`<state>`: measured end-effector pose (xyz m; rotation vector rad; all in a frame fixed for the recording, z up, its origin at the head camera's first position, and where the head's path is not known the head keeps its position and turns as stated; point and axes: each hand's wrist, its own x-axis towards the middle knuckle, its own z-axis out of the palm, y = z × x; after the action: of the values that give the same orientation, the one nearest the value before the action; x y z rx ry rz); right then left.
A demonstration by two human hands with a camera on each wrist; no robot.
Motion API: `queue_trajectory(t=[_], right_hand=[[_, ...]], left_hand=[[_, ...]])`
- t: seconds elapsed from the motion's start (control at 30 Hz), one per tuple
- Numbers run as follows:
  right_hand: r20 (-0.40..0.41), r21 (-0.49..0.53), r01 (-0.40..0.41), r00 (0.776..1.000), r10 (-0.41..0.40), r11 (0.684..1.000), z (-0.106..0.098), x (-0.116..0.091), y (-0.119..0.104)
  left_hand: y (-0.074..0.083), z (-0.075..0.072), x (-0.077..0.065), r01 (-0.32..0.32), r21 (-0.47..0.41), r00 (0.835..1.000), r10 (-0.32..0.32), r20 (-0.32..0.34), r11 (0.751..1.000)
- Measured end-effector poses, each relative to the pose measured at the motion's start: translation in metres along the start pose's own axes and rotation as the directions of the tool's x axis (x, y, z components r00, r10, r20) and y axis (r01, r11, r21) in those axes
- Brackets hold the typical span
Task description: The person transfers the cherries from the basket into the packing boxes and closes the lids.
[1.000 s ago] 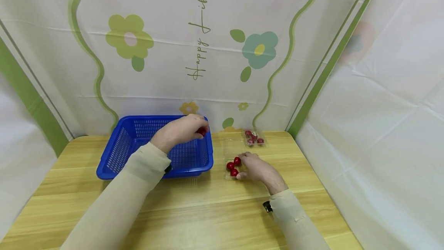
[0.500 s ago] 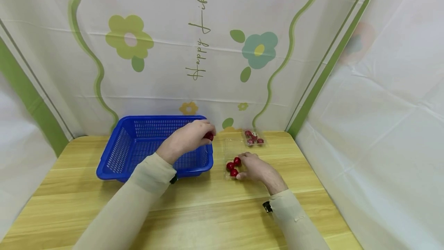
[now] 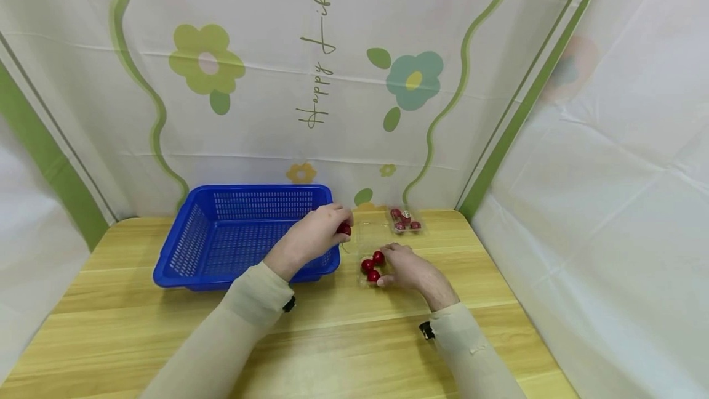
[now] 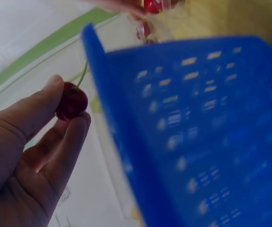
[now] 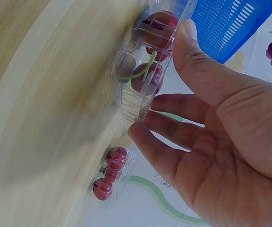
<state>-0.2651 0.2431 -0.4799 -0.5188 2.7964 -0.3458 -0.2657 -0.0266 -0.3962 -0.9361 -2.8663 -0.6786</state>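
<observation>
Thumb and fingers of my left hand pinch a dark red cherry by its sides. Its green stem points up, close to the blue basket's rim in the left wrist view. My right hand holds an opened clear plastic box at its near side, thumb at one end and fingertips at the other. Several red cherries lie inside that box, some with stems. Its clear lid is folded back toward the curtain.
A blue perforated basket stands left of the box, with its bare bottom showing. Behind to the right lies a second clear box with several cherries. A printed white curtain closes off the back of the wooden table.
My left hand has moved right and toward me with the cherry, from over the basket to past its right rim. The right hand and the box have stayed put.
</observation>
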Motion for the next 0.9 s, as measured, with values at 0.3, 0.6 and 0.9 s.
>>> queue_trajectory(t=[0.3,0.6,0.9], right_hand=[[0.000,0.003,0.001,1.000,-0.001,1.000,-0.001,0.000,-0.001],[-0.010,-0.005,0.001,1.000,-0.001,1.000,0.000,0.000,-0.001],[-0.026,0.000,0.006,1.000,-0.006,1.000,0.001,0.000,-0.002]], left_hand=[[0.010,0.026,0.002,0.023,-0.042,0.999,-0.024,-0.042,0.999],[0.016,0.053,0.006,-0.004,-0.021,0.998,0.002,-0.064,1.000],[0.022,0.076,0.011,-0.029,0.088,0.995,0.038,-0.093,0.996]])
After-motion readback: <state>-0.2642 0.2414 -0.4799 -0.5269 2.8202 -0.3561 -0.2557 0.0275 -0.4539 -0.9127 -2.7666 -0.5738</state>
